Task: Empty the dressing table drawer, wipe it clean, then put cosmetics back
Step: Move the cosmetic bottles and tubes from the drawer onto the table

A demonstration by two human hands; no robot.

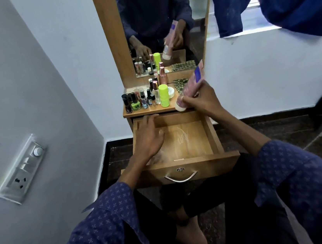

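The drawer (212, 135) stands pulled out below the tabletop (150, 111), its wooden floor bare but for pale scratch marks near the middle and a dusty smear at the 7 o'clock corner; nothing else lies in it that can be seen, though the left hand (150, 137) covers the 9 o'clock part of the floor; that hand hangs over the drawer with fingers straight and slightly spread, tips toward the back wall at 11 o'clock, and whether it touches the wood I cannot tell; the right hand (200, 98) curls its fingers and thumb round a pink tube (192, 83), tilted, white cap down at the tabletop's front edge at 5 o'clock, its purple-marked end pointing up toward 1 o'clock; whether the cap touches the top is unclear; on the tabletop, from 9 o'clock to the centre, stand crowded nail polish bottles (135, 103), a lime-green stick (164, 95), a white jar (170, 93) partly hidden behind it, and pink-capped bottles (162, 75) at 12 o'clock; a checked cloth (179, 83) lies at 2 o'clock, partly behind the tube; the mirror (156, 21) repeats all this; labels are too small to read; the drawer's front carries a metal handle (181, 177) and a keyhole.
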